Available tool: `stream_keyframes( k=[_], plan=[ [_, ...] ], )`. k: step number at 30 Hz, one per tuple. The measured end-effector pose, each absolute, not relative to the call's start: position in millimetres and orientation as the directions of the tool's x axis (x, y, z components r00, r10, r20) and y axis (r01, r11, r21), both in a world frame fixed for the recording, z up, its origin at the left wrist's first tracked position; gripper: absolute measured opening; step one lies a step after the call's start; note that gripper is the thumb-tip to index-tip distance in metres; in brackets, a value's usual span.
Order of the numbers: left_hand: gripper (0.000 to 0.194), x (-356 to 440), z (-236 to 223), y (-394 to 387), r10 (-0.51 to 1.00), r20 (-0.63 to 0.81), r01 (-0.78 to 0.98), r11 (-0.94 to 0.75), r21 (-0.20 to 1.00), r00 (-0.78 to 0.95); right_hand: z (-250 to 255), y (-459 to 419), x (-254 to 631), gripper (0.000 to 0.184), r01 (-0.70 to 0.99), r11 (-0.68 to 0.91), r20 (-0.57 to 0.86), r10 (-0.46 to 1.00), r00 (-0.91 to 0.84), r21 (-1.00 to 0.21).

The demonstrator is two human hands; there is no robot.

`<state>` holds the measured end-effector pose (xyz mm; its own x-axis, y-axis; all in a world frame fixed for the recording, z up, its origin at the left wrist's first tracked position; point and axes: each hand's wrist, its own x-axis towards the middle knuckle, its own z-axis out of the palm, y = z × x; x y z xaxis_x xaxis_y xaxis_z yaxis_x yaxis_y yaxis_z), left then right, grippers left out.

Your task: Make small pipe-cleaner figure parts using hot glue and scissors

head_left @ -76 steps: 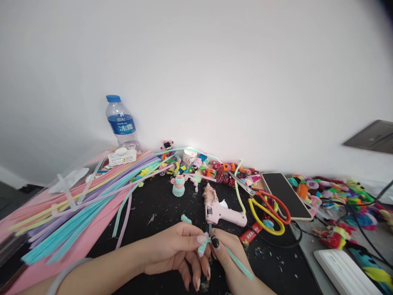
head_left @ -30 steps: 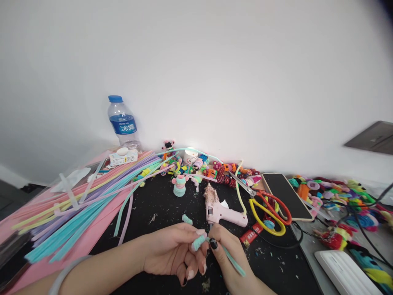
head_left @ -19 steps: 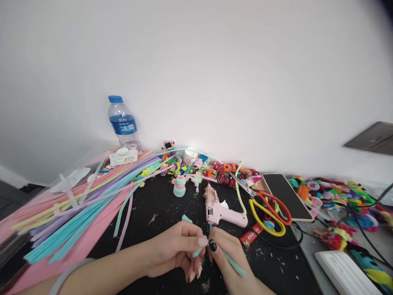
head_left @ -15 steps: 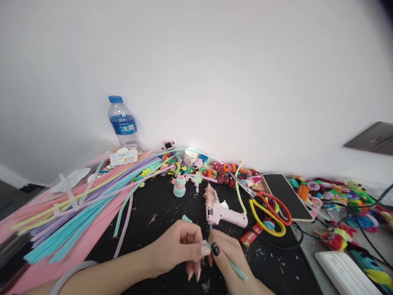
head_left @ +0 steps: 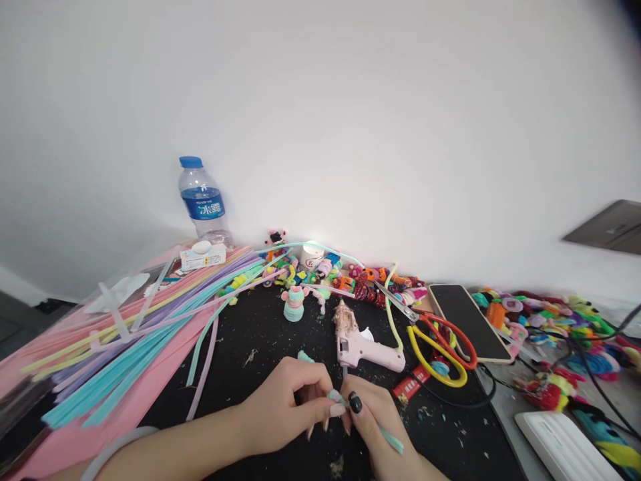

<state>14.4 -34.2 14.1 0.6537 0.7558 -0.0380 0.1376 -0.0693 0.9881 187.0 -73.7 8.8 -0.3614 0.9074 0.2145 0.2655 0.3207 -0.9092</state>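
Close together at the front of the black mat, both my hands pinch a mint-green pipe cleaner [head_left: 391,441]. My left hand [head_left: 295,407] has its thumb and forefinger closed on a small bunched part of it. Its tail comes out beneath my right hand [head_left: 373,417], whose black-nailed thumb presses on the same spot. A short mint piece [head_left: 304,357] shows behind my left knuckles; whether it joins the held one is hidden. Just beyond my hands lies a pink glue gun [head_left: 368,347], its nozzle crusted with glue. A small mint-and-pink pipe cleaner figure [head_left: 294,304] stands farther back.
Bundled pastel pipe cleaners [head_left: 150,341] lie left on pink sheeting, with a water bottle [head_left: 204,204] behind. Scissors [head_left: 441,347], a red lighter [head_left: 410,384] and a phone [head_left: 471,322] lie right. Colourful pipe cleaner pieces [head_left: 545,321] crowd the right side beside cables and a white device [head_left: 561,444].
My left fingers have curled in more under the held pipe cleaner, and its bunched part has turned slightly. My hands otherwise stay in nearly the same place.
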Motion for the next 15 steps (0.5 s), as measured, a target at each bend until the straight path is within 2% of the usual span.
stream_keyframes(
  k=[3,6,10,15],
  plan=[
    [0.022,15.8,13.6,-32.7,0.729,-0.095,0.032,0.100,0.994,0.678,6.8,-72.6,187.4,0.045,0.241,0.305,0.230,0.928,-0.294,-0.921],
    [0.021,18.1,12.5,-32.6,0.734,-0.123,-0.029,0.190,0.981,0.668,1.4,-70.9,187.6,0.045,0.221,0.306,0.249,0.936,-0.250,-0.926],
    [0.011,21.0,10.0,-32.0,0.758,-0.136,-0.043,0.211,0.976,0.638,-0.4,-70.7,186.3,0.045,0.252,0.271,0.214,0.949,-0.231,-0.929],
    [0.013,21.1,10.0,-32.2,0.787,-0.146,-0.014,0.193,0.981,0.599,2.3,-69.8,184.3,0.046,0.314,0.249,0.183,0.957,-0.224,-0.916]
  ],
)
